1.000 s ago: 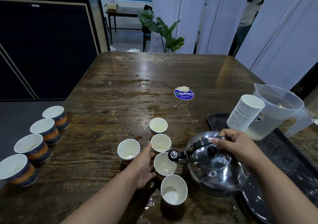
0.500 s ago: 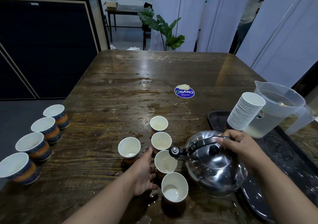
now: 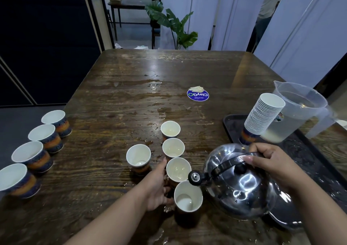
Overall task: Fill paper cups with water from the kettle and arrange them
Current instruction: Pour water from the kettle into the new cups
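At table centre, right hand (image 3: pixel 270 162) clenches round the black handle (image 3: pixel 228 163) of the steel kettle (image 3: pixel 238 184), thumb on top. Left hand (image 3: pixel 156 185) cups the side of the third cup (image 3: pixel 178 169) in a column of four, fingers curled round its wall. Kettle is round, mirror-polished, black knob on lid, tilted w/ spout (image 3: pixel 194 177) over the gap between third cup and nearest cup (image 3: pixel 188 196). Third cup looks nearly full; nearest cup has only a little water at the bottom. Cups are white inside, blue-orange print outside. Fifth cup (image 3: pixel 138 155) stands just left of the column. Four more cups (image 3: pixel 33 150) line the left edge. Dark wet wooden table (image 3: pixel 112 94). Stacked cups (image 3: pixel 262 117) & clear plastic jug (image 3: pixel 298 111) sit on a black tray (image 3: pixel 319 160). Vs 1 s ago: spout has dropped nearer the nearest cup.
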The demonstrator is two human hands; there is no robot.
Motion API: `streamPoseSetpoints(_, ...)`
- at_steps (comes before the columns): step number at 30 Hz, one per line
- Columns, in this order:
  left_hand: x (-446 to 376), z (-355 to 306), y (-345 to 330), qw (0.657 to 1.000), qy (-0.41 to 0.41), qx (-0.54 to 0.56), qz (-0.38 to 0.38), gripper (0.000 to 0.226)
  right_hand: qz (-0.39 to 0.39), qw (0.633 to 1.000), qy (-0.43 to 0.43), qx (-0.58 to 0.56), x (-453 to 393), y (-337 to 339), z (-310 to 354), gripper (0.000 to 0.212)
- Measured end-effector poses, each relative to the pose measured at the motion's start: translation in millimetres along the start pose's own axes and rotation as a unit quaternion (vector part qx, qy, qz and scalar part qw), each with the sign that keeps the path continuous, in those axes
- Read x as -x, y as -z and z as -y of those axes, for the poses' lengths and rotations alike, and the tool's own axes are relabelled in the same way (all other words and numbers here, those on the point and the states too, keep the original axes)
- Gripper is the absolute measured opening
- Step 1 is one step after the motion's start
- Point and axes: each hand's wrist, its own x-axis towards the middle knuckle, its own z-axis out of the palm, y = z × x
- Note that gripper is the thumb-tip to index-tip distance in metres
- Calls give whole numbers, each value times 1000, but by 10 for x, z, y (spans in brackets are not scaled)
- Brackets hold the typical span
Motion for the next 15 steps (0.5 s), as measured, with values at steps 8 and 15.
streamPoseSetpoints(8, 31, -7, -12, 1000, -4, 14, -4, 53, 16, 999, -8, 28, 115, -69, 91, 53)
streamPoseSetpoints(15, 40, -10, -12, 1000, -4, 17, -8, 53, 13, 1000, -24, 14, 172, -116, 174, 16)
